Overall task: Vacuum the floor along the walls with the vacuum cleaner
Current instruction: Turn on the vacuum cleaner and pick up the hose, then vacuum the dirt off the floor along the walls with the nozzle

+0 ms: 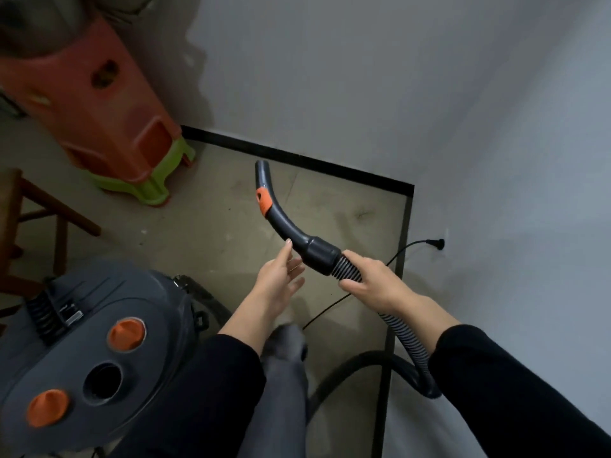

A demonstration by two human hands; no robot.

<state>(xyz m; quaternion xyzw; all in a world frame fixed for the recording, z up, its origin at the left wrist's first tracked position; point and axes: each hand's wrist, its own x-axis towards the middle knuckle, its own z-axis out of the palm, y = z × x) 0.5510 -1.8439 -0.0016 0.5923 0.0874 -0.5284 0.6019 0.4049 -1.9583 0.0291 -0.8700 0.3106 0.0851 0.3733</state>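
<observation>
as the right hand (373,280) grips the ribbed hose (407,337), the straight-fingered left hand (281,276) flanks the curved tube (281,220)

The curved handle tube (281,214) is made of smooth dark grey plastic with a slight gloss, and an orange plastic slider (263,201) is set on it. The hose (402,332) is of ribbed flexible plastic. The vacuum cleaner body (139,292) is moulded in matt grey plastic. The stacked stools (109,104) are of shiny plastic. The floor (347,213) is laid with matt, scuffed tiles.
</observation>
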